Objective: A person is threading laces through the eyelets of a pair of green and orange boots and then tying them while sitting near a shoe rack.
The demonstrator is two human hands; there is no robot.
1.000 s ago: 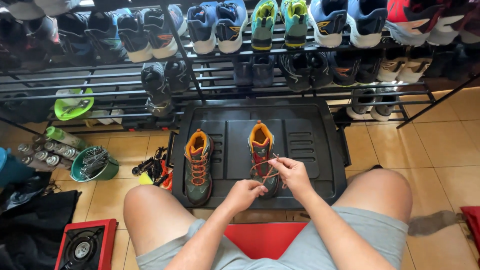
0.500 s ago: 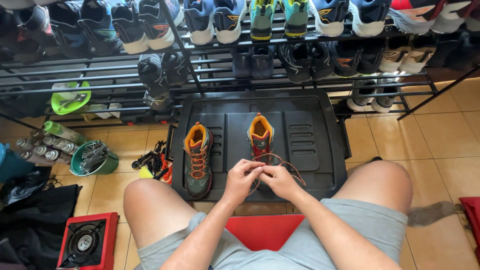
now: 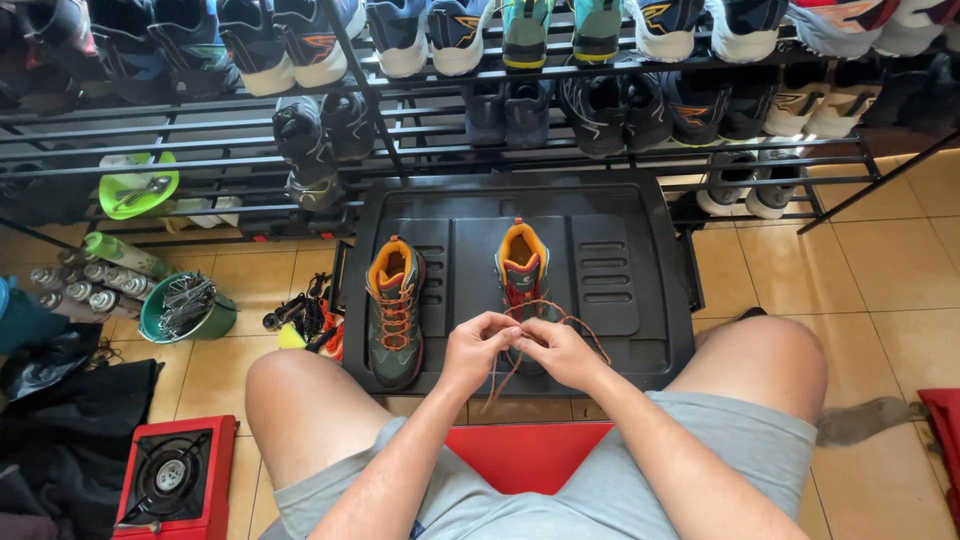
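A dark green lace-up ankle boot (image 3: 396,312) has an orange collar and orange laces; its twin boot (image 3: 522,272) matches. The ribbed plastic tray (image 3: 620,270) is black, the camping stove (image 3: 170,478) red.

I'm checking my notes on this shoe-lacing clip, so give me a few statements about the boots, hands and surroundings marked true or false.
1. Both hands, left hand and right hand, pinch the laces of the right-hand boot. True.
2. The left-hand boot lies tipped on its side. False: it stands upright on the black tray.
3. A red camp stove sits on the floor by the person's left leg. True.
4. The shoe rack behind the tray is bare. False: it holds many shoes.
5. The green bowl holds metal pieces. True.
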